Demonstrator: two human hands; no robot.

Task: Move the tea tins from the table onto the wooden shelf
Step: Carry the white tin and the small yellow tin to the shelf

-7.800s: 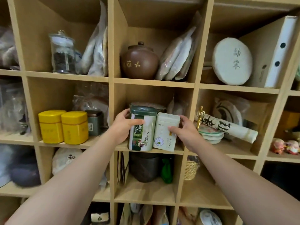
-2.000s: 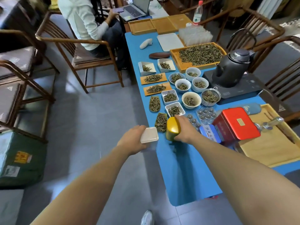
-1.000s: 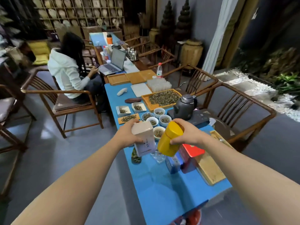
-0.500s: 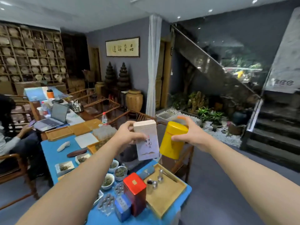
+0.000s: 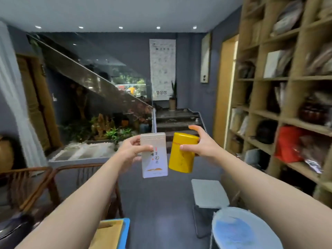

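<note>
My left hand [image 5: 132, 150] grips a white rectangular tea tin [image 5: 154, 159] with black characters, held upright in mid-air at chest height. Just to its right, my right hand [image 5: 203, 143] grips a yellow oval tea tin [image 5: 182, 156] near its lid, tilted slightly. The two tins almost touch. The wooden shelf [image 5: 285, 115] fills the right side of the view, its compartments packed with bags, jars and boxes, all blurred. A corner of the blue table [image 5: 125, 230] shows at the bottom edge.
A wooden armchair [image 5: 36, 187] stands at lower left. A grey stool [image 5: 208, 196] sits on the dark floor below the tins, near the shelf. A round pale cushion [image 5: 240, 229] lies at lower right. Stairs [image 5: 176, 121] and a planted corner are straight ahead.
My view has swung right, away from the table; the shelf has come into sight on the right. Both hands still hold their tins, kept side by side in front of me.
</note>
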